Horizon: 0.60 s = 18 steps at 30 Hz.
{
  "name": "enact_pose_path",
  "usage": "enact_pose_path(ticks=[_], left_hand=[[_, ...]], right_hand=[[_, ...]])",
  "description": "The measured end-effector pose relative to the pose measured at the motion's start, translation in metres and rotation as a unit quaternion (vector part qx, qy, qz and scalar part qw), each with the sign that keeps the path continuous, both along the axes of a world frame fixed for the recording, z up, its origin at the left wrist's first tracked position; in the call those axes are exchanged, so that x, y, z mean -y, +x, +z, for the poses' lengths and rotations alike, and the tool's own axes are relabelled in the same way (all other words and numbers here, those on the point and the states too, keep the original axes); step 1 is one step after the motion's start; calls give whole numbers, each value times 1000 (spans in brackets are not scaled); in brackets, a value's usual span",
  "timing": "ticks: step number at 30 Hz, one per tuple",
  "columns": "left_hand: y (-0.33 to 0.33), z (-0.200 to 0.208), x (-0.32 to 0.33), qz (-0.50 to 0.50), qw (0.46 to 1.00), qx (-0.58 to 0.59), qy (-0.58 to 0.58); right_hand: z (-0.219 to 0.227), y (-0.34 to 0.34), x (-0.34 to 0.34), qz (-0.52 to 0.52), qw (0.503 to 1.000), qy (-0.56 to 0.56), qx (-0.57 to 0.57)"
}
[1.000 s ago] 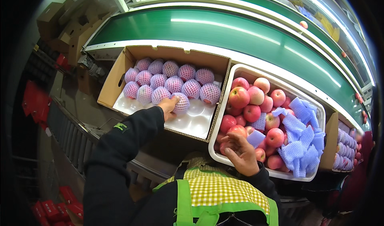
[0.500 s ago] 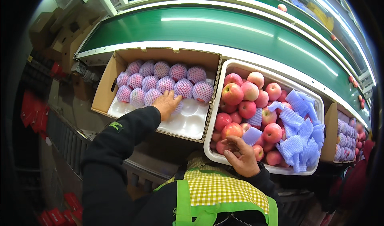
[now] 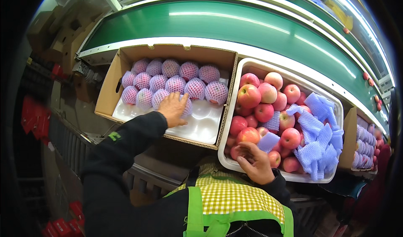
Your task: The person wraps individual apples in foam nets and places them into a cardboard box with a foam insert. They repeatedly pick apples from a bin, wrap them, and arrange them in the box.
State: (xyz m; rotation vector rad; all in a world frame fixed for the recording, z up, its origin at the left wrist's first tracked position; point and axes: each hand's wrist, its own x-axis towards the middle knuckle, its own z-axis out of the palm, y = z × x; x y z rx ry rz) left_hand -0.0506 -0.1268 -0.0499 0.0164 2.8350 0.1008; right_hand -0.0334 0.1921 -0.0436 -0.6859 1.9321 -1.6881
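A cardboard box (image 3: 105, 95) holds rows of apples in lilac foam nets, seated in a white moulded tray (image 3: 197, 130). My left hand (image 3: 172, 109) lies over the front row, its fingertips touching a netted apple (image 3: 187, 106) that it partly covers; the thumb is spread apart over the tray. To the right, a white plastic crate (image 3: 224, 153) holds loose red apples (image 3: 249, 96) and a pile of lilac foam nets (image 3: 315, 142). My right hand (image 3: 257, 163) hovers at the crate's near edge, fingers curved and apart from the thumb, with nothing visible between them.
Beyond the box and crate runs a green conveyor belt (image 3: 201, 25) with a white rail. Several apples (image 3: 371, 82) lie on it at the far right. Another box of netted apples (image 3: 363, 146) stands right of the crate. Red boxes (image 3: 35, 117) are at the far left.
My left thumb has spread out from the fingers, and more of the netted apple under them shows. The right hand stays over the crate's edge. The whole view has shifted slightly.
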Motion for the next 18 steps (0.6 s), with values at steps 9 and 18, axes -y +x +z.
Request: enact_pose_path(ticks=[9,18], left_hand=[[-10,-21,37,-75,973,-44,214],[-8,-33,48,-90,977,-24,194]], right_hand=[[1,-3,5,32,999,35,-11],[0,0,11,45,997,47,-34]])
